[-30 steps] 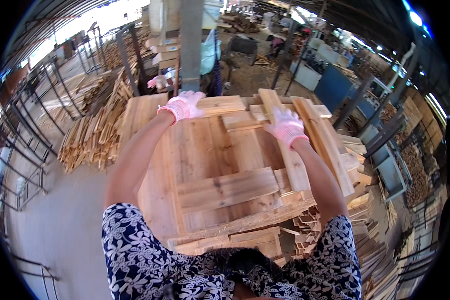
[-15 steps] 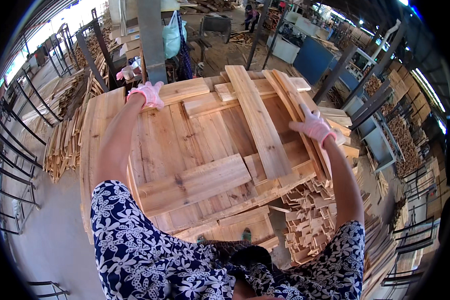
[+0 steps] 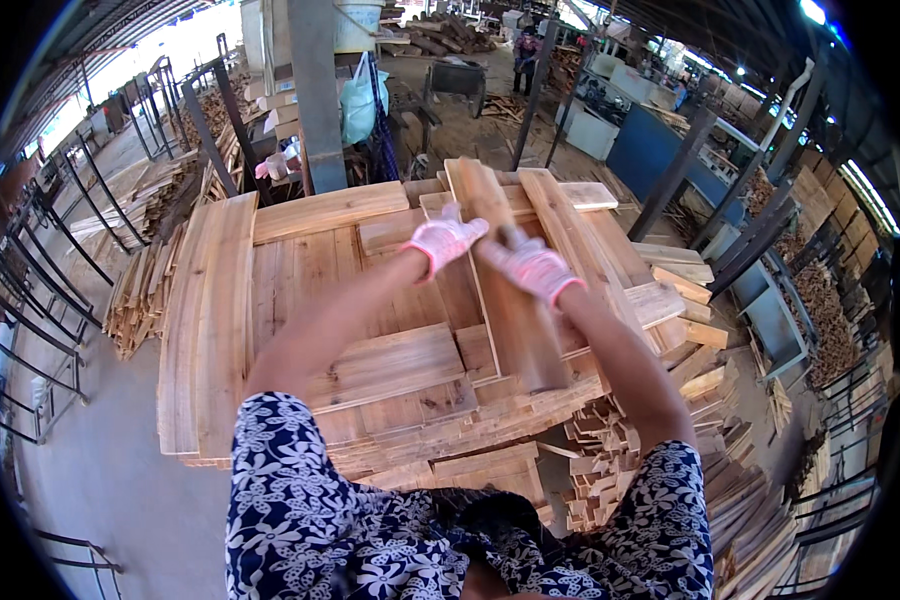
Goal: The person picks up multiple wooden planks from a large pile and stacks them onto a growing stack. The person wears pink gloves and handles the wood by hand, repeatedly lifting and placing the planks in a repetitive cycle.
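A long wooden plank [image 3: 518, 325] lies at a slant on the stack's middle, blurred and slightly tipped. My right hand [image 3: 532, 268], in a pink and white glove, grips its right side with the fingers across its face. By the plank's left edge is my left hand [image 3: 444, 245], gloved alike, its thumb and fingers apart. Beneath them, wide boards [image 3: 315, 270] form a layered pile. A shorter board [image 3: 390, 367] rests crosswise on the near side. Two long planks [image 3: 575, 230] slant together to the right of my right hand.
Small wood offcuts [image 3: 605, 450] are heaped below the pile's right front. A grey post [image 3: 317, 110] with a pale green bag [image 3: 360, 105] stands behind. Black metal racks [image 3: 35, 310] line the left. Another person [image 3: 525, 58] is far back.
My left hand has come right from the far left boards to the middle plank. My right hand has moved left from the right-hand planks onto it. The middle plank has shifted and tipped.
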Motion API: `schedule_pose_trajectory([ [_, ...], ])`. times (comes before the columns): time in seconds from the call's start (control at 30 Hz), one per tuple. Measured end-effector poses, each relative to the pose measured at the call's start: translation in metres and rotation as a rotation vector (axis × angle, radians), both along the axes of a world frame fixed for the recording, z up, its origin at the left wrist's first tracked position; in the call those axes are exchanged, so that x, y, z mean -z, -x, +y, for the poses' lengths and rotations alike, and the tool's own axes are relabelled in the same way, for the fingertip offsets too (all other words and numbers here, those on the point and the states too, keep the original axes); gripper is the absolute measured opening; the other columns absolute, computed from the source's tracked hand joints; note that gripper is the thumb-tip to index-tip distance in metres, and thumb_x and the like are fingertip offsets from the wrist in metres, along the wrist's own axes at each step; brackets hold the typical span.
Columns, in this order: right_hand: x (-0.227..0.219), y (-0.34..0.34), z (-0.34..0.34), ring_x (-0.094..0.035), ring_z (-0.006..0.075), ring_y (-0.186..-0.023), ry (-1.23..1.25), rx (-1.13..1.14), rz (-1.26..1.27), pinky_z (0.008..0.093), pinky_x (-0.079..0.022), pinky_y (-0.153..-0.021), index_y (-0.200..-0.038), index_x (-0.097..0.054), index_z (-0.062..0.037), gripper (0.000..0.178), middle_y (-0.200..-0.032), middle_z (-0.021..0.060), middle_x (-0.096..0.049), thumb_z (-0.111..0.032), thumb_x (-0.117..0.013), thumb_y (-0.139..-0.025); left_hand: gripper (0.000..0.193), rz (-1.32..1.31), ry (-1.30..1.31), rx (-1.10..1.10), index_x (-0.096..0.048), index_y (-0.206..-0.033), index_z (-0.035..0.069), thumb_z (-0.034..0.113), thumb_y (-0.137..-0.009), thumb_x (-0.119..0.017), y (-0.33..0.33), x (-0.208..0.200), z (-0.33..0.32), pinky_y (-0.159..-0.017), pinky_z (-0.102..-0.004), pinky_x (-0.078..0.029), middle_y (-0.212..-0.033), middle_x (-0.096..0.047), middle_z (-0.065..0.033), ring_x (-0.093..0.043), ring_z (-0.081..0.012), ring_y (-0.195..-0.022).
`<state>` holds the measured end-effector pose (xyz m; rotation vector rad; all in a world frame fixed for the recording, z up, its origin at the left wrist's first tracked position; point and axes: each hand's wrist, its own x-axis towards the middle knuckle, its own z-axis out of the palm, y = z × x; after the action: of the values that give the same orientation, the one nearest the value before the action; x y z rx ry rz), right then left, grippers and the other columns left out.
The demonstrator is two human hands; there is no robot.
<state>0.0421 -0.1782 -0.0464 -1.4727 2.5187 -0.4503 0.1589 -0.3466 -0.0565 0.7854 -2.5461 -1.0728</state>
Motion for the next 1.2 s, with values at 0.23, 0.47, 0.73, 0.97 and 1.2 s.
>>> schedule_pose_trajectory([
  [0.23, -0.046, 0.027, 0.038, -0.051, 0.0465, -0.133, -0.228, 0.245, 0.388, 0.0477, -0.041, -0.111, -0.157, -0.035, -0.0162, 0.092, -0.147, 0.0319, -0.046, -0.064, -0.065, -0.084, 0.095, 0.064, -0.506, -0.238, -0.032, -0.155, -0.004, 0.059, -0.091, -0.065, 0.014, 0.005, 0.06, -0.097, -0.0497, -0.053, -0.148, -0.051, -0.0278, -0.05, -0.0386, -0.137],
  [0.47, -0.022, 0.132, 0.021, -0.054, 0.0448, -0.132, -0.096, 0.147, -0.008, 0.0455, -0.043, -0.11, -0.161, -0.028, -0.0148, 0.1, -0.141, 0.0323, -0.054, -0.051, -0.074, -0.078, 0.08, 0.164, -0.357, -0.273, -0.052, -0.139, -0.005, 0.055, -0.089, -0.071, -0.003, 0.004, 0.043, -0.1, -0.0438, -0.05, -0.131, -0.064, -0.0248, -0.061, -0.0329, -0.123],
  [0.73, -0.007, 0.135, 0.018, -0.043, 0.0504, -0.14, -0.062, 0.141, 0.023, 0.0504, -0.04, -0.114, -0.163, -0.024, -0.0203, 0.104, -0.153, 0.038, -0.034, -0.053, -0.074, -0.078, 0.07, 0.386, -0.528, -0.225, -0.051, -0.144, -0.002, 0.043, -0.094, -0.071, -0.154, -0.053, -0.016, -0.115, -0.0334, -0.039, -0.142, -0.059, -0.0149, -0.053, -0.0211, -0.134],
  [0.97, 0.012, 0.149, 0.001, -0.04, 0.0436, -0.145, -0.003, -0.003, 0.159, 0.0443, -0.036, -0.117, -0.162, -0.023, -0.0047, 0.106, -0.158, 0.0277, -0.039, -0.054, -0.071, -0.082, 0.066, -0.142, 0.053, -0.668, -0.043, -0.151, 0.015, 0.049, -0.096, -0.058, -0.233, 0.005, -0.048, -0.114, -0.0426, -0.042, -0.155, -0.047, -0.015, -0.046, -0.0313, -0.142],
  [1.2, -0.01, 0.094, -0.022, -0.04, 0.0462, -0.144, 0.02, -0.016, 0.038, 0.045, -0.034, -0.12, -0.163, -0.022, -0.0078, 0.114, -0.153, 0.0374, -0.04, -0.056, -0.076, -0.074, 0.095, -0.537, 0.223, -0.599, -0.031, -0.158, 0.018, 0.055, -0.081, -0.071, -0.182, -0.059, 0.001, -0.107, -0.0551, -0.045, -0.158, -0.031, -0.0257, -0.046, -0.0464, -0.138],
])
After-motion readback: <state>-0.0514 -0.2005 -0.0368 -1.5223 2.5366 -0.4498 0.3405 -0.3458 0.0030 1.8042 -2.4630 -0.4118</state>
